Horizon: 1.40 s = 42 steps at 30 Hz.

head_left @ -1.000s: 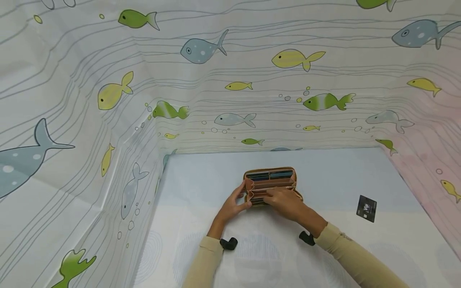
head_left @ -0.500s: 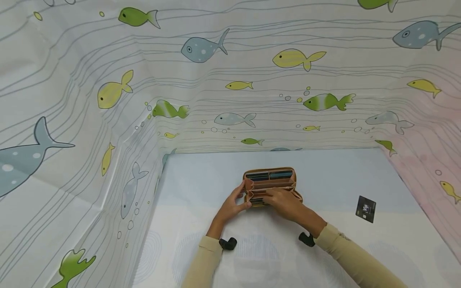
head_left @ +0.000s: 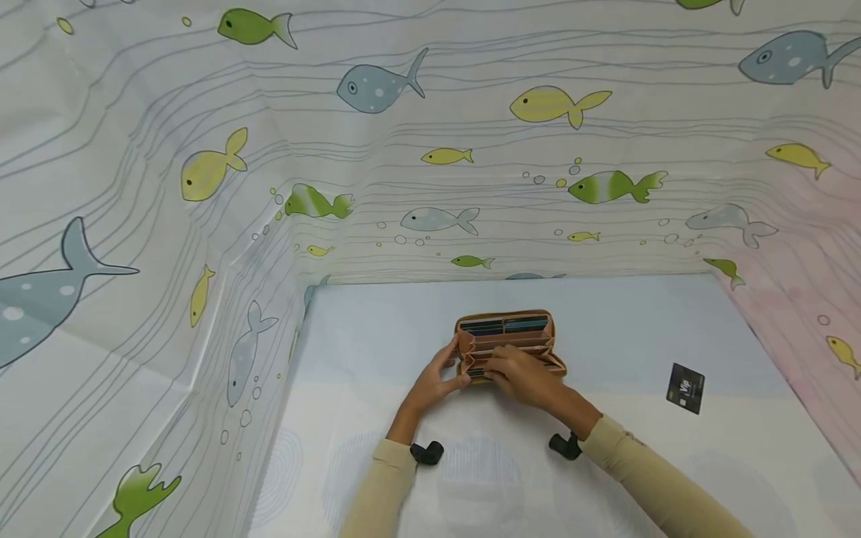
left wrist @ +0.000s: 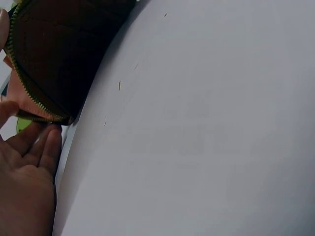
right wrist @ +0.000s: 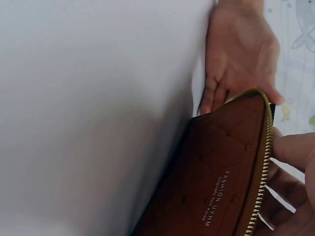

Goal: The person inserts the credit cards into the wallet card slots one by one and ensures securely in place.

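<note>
A brown zip-around wallet [head_left: 509, 345] lies open on the table, its pleated compartments and card slots facing up. Dark cards [head_left: 525, 324] fill the far slots, and more card edges [head_left: 474, 372] show in the near ones. At the wallet's left end my left hand [head_left: 428, 385] grips it, thumb at the near corner. My right hand [head_left: 528, 376] reaches over the near half with bent fingers. In the right wrist view its thumb [right wrist: 294, 150] is at the zip edge and the fingers curl on the inner side. What those fingertips touch inside is partly hidden.
A black card marked "Vip" [head_left: 686, 388] lies on the table [head_left: 605, 478] to the right. Fish-patterned sheeting [head_left: 430, 179] rises behind and at both sides.
My right hand has shifted slightly left along the near card slots, and its fingers are more bent. The left hand keeps its grip on the wallet.
</note>
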Each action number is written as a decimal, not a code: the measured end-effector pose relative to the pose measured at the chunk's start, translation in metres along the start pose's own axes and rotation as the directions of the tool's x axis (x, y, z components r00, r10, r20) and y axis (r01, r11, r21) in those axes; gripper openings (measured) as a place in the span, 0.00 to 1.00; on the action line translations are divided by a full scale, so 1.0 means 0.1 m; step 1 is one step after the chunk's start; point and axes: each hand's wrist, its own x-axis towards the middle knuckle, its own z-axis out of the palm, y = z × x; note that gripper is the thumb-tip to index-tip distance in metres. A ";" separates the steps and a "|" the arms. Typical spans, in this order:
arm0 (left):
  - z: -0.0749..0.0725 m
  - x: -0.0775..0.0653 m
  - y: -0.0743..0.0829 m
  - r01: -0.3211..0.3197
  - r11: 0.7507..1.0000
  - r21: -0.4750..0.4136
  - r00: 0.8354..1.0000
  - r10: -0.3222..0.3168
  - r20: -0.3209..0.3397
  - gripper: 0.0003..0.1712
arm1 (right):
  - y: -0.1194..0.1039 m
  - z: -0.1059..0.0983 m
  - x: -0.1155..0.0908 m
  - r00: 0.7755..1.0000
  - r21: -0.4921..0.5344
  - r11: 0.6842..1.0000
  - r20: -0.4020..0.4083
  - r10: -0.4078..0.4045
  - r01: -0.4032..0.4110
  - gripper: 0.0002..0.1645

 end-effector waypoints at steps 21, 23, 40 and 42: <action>0.02 0.02 -0.14 0.021 1.000 -0.008 1.000 -0.022 -0.014 0.53 | -0.02 -0.01 0.08 0.992 0.044 0.993 0.067 0.106 -0.110 0.02; 0.02 0.01 -0.14 0.034 0.999 -0.005 0.999 -0.034 -0.014 0.54 | -0.03 -0.02 0.10 0.989 0.070 0.989 0.081 0.124 -0.130 0.02; -0.08 -0.03 0.25 0.040 0.999 0.008 0.998 -0.041 0.054 0.50 | -0.07 -0.01 0.16 0.970 0.059 0.975 0.131 0.207 -0.216 0.02; -0.08 -0.03 0.26 0.044 0.999 0.001 0.998 -0.044 0.048 0.49 | -0.08 -0.01 0.16 0.971 0.052 0.976 0.129 0.202 -0.210 0.02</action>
